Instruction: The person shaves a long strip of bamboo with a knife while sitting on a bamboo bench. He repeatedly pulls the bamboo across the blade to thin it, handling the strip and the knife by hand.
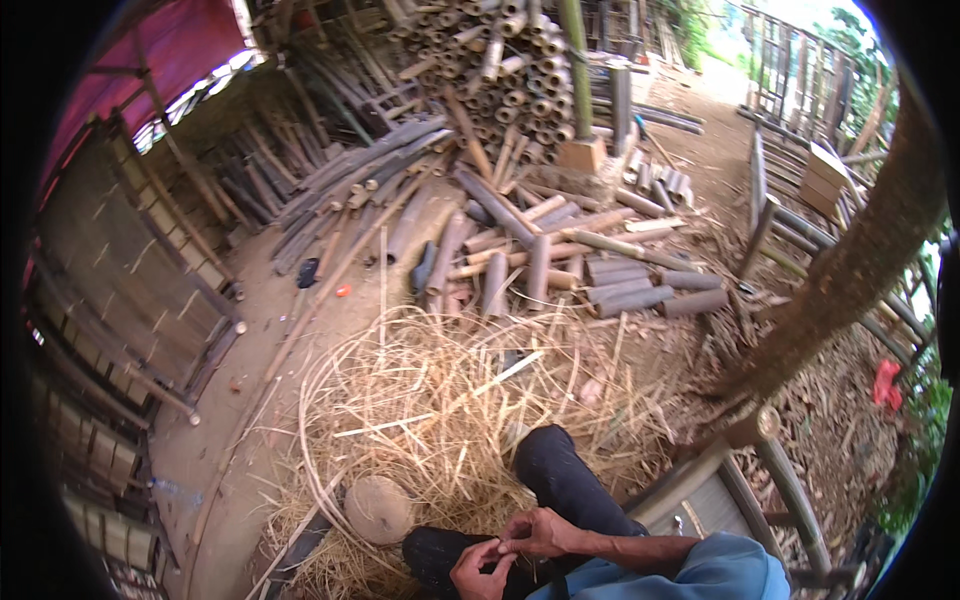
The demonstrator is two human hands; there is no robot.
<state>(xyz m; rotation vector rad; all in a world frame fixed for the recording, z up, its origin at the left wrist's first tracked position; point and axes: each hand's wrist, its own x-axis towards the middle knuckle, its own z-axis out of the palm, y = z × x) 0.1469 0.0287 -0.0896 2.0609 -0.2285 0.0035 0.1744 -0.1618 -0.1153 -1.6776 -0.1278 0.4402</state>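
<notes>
My left hand (pixel 481 573) and my right hand (pixel 541 532) meet over my lap, between my dark-trousered legs. The fingers of both are pinched together and touch. Whatever lies between them is too small or hidden to make out. In front of my knees spreads a heap of pale bamboo shavings (pixel 470 400), with long thin strips curling round its left side. A round wooden block (pixel 379 509) stands just left of my left knee, its flat top showing.
Cut bamboo pieces (pixel 630 290) lie beyond the shavings, and stacked bamboo tubes (pixel 510 90) rise behind them. A tree trunk (pixel 840 260) leans at the right, above a bamboo bench frame (pixel 745 480). Woven panels (pixel 130 270) stand along the left. A red bag (pixel 886 384) hangs far right.
</notes>
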